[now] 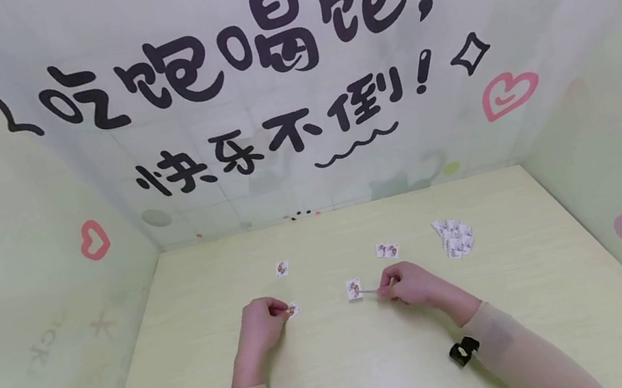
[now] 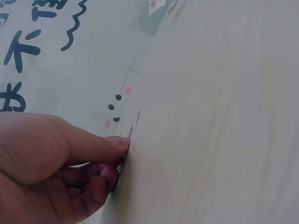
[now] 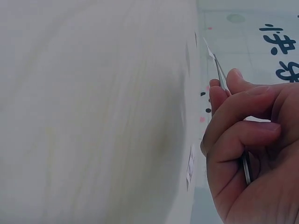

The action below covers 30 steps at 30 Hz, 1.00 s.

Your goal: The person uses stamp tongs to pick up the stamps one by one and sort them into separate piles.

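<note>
Between its thumb and fingers, my left hand pinches a small printed card close over the table. The left wrist view shows this card edge-on at the thumb tip. My right hand grips a pair of metal tweezers that point to the left. At the tweezers' tips is another small card, white with a coloured figure. From the right wrist, the tweezers slant up out of the fingers, and the card shows as a thin white sliver.
One card lies on the table beyond my left hand. Two overlapping cards lie beyond my right hand. Farther right is a loose cluster of cards. Walls with printed lettering enclose the table's back and sides.
</note>
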Motion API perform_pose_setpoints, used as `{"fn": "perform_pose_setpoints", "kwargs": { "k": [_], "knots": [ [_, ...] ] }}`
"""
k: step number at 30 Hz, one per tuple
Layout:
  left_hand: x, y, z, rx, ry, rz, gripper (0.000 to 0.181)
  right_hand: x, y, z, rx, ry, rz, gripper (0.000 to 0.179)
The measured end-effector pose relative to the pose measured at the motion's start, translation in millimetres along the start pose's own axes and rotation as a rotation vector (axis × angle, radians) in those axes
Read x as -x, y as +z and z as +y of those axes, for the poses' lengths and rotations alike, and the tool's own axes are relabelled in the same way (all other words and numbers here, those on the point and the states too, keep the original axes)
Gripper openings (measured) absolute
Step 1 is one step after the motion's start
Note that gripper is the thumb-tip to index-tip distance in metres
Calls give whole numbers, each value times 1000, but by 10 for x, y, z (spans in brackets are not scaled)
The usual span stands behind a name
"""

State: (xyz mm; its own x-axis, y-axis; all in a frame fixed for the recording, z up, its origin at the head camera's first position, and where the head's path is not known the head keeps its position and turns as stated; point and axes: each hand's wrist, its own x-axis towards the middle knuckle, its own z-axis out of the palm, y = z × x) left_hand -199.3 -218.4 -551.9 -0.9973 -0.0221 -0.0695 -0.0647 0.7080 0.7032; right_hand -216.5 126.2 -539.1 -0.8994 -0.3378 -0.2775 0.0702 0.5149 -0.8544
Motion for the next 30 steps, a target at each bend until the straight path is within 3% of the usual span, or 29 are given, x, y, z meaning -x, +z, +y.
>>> {"fn": "perform_pose_setpoints", "kwargs": {
  "k": [11, 19, 30],
  "knots": [
    [4, -15, -24, 17, -9, 5, 4, 65, -250, 134, -30, 50, 86, 13],
    [13, -38, -4, 19, -13, 5, 5, 83, -471, 289, -6, 92, 194, 15],
    [-5, -9, -33, 29, -22, 5, 6, 112, -559, 382, -29, 130, 253, 13]
  ]
}}
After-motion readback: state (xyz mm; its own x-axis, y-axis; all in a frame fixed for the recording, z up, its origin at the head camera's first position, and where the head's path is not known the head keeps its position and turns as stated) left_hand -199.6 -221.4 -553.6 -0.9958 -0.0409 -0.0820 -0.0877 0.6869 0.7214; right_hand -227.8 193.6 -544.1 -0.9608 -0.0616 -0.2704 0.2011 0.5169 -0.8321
